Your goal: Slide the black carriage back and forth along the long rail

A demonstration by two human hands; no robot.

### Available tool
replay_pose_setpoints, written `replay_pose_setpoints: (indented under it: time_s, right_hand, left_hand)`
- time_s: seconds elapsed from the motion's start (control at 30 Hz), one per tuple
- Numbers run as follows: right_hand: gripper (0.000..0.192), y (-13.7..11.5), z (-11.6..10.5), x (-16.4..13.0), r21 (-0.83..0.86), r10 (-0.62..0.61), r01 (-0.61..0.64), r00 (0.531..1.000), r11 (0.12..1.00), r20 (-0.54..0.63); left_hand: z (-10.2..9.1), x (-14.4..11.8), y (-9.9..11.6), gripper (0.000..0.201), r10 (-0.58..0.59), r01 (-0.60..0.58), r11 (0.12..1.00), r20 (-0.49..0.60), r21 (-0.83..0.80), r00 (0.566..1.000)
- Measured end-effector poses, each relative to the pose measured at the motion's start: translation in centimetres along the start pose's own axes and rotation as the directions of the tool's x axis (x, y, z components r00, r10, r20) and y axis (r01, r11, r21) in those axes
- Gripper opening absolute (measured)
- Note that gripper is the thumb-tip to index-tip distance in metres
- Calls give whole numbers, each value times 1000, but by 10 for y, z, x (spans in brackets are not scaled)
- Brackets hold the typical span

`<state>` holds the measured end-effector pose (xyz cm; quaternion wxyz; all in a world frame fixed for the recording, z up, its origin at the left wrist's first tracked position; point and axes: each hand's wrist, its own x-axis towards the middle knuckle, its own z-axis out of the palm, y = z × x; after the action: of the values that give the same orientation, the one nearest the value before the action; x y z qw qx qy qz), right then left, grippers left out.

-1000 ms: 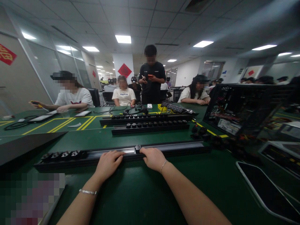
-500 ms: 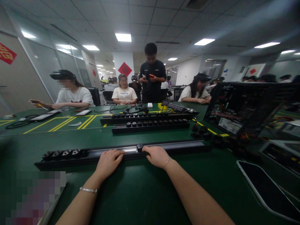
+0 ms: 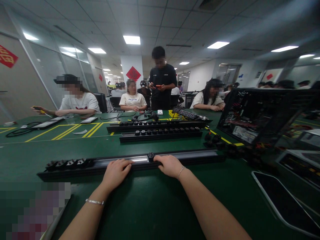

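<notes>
Where it lies: long black socket rail with a silver channel (image 3: 175,156) near the green table's (image 3: 155,206) front edge
Left hand (image 3: 115,173): fingers together, flat on the rail
Right hand (image 3: 170,165): fingertips hidden behind the small black socket module (image 3: 151,156), grip unclear

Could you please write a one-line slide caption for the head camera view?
Left hand and right hand rest on a long black socket rail on a green table.

View: one camera on my head, looking forward and slightly down across the green table (image 3: 155,203).
Nearness: close over my forearms; co-workers sit far across.
Shared: nothing, single view.
</notes>
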<state>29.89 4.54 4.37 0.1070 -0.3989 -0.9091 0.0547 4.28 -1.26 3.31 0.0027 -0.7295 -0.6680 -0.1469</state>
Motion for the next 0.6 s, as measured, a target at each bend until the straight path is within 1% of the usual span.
replay_pose_setpoints:
  time_s: [0.17,0.3,0.43,0.5,0.6]
  right_hand:
    - [41,3,-1,-2,22,-25,25,1000,999,-3]
    - [40,4,3,-2,24,-44,45,999,999,-11]
    - [40,2,7,-7,-5,-75,75,996,997,-56]
    - [39,0,8,-10,-28,-62,60,995,998,-72]
    - [33,-3,7,-10,-41,-7,4,996,999,-85]
  left_hand:
    - [0,0,0,36,3,-3,1000,10,-3,1000]
    - [1,1,-2,36,15,-15,1000,3,-7,1000]
    - [2,0,-2,37,13,-13,1000,4,-3,1000]
    - [2,0,-1,37,8,-8,1000,2,8,1000]
    - [1,0,-1,37,7,-7,1000,6,15,1000]
